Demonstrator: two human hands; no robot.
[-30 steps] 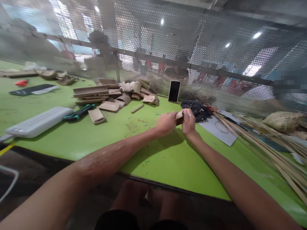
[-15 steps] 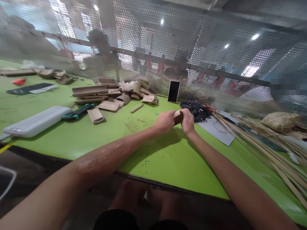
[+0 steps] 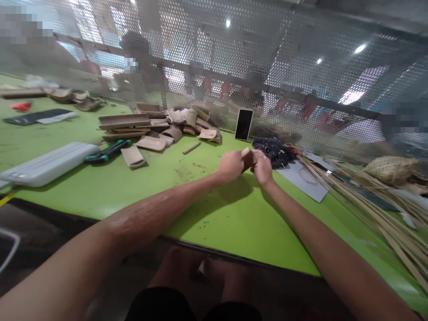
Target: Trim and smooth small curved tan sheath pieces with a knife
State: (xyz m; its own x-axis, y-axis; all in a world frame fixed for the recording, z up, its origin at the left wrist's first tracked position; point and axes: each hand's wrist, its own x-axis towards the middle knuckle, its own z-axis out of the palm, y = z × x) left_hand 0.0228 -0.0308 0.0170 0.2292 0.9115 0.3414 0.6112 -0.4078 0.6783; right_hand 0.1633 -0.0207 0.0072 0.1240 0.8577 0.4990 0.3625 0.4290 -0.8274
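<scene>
Both my hands meet over the middle of the green table (image 3: 234,218). My left hand (image 3: 230,166) is closed around a small tan bamboo piece (image 3: 246,154), whose pale end sticks up between the hands. My right hand (image 3: 262,167) is closed against the same piece from the right. Most of the piece is hidden by my fingers. A dark bundle of cord (image 3: 272,150) lies just behind my right hand.
A heap of split bamboo pieces (image 3: 157,129) lies at the back left, with green-handled pliers (image 3: 107,150) and a grey case (image 3: 47,162) nearer. A phone (image 3: 243,125) leans on the perforated screen (image 3: 267,76). Long bamboo strips (image 3: 368,209) and a woven basket (image 3: 391,169) fill the right.
My hands have stayed together on the bamboo piece and shifted slightly up and away; the view has tilted a little. Nothing on the table moved.
</scene>
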